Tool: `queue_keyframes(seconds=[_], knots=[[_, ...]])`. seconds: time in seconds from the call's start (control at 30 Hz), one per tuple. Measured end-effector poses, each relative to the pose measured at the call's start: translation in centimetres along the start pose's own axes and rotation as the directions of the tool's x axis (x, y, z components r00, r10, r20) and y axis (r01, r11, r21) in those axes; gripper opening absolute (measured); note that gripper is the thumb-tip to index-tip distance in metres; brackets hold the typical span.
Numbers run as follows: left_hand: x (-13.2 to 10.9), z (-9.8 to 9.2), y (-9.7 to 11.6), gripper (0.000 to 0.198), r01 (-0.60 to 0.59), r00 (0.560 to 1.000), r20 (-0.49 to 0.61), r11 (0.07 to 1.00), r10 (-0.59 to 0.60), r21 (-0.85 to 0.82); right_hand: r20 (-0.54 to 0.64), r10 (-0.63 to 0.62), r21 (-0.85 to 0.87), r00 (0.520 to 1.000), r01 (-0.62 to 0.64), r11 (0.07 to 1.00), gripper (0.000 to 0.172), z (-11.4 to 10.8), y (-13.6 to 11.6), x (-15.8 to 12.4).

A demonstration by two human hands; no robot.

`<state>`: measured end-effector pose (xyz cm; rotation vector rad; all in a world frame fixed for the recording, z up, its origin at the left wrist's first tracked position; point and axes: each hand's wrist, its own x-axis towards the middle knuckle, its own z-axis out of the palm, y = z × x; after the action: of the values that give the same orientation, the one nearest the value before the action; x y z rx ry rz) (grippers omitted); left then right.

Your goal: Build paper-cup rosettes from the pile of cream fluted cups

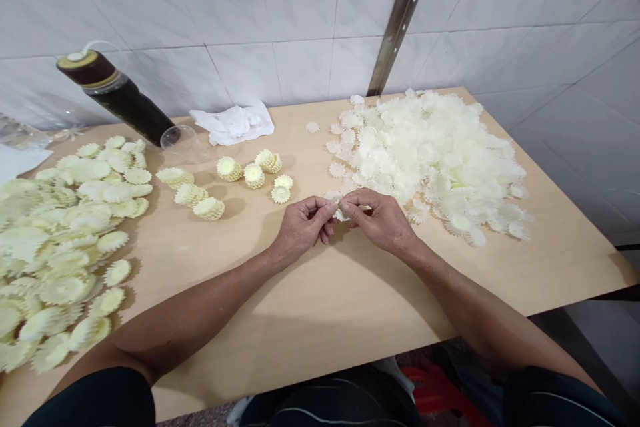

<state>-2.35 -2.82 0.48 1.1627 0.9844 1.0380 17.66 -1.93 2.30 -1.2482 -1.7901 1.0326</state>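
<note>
My left hand and my right hand meet over the middle of the table, fingers pinched close together. Between the fingertips a pale, petal-edged disc shows in part; the fingers cover the rest of it. Just beyond my right hand spreads a heap of thin, translucent white petal-edged discs. To the left of my hands stand several small yellowish stacks of such discs, among them a low stack and a tiny pair.
A large pile of pale yellow disc stacks covers the table's left side. Behind it are a dark bottle, a clear plastic cup and a crumpled white tissue. A tiled wall with a metal upright borders the wooden table.
</note>
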Motion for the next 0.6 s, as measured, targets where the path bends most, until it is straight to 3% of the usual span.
queue_keyframes(seconds=[0.13,0.37,0.6], knots=[[-0.02,-0.02,0.08,0.050,0.007,1.000,0.001,1.000,-0.007,0.001,0.029,0.058,0.058,0.998,-0.060,0.997,0.026,0.01,-0.15,0.11],[0.09,-0.03,0.16,0.049,0.014,1.000,0.007,1.000,-0.014,-0.020,-0.033,0.150,0.103,0.988,-0.146,0.984,0.035,-0.08,-0.15,0.27],[0.13,0.01,-0.29,0.050,-0.024,1.000,-0.015,0.999,0.023,-0.035,-0.246,0.175,0.214,0.953,-0.122,0.969,0.043,0.11,-0.23,0.26]])
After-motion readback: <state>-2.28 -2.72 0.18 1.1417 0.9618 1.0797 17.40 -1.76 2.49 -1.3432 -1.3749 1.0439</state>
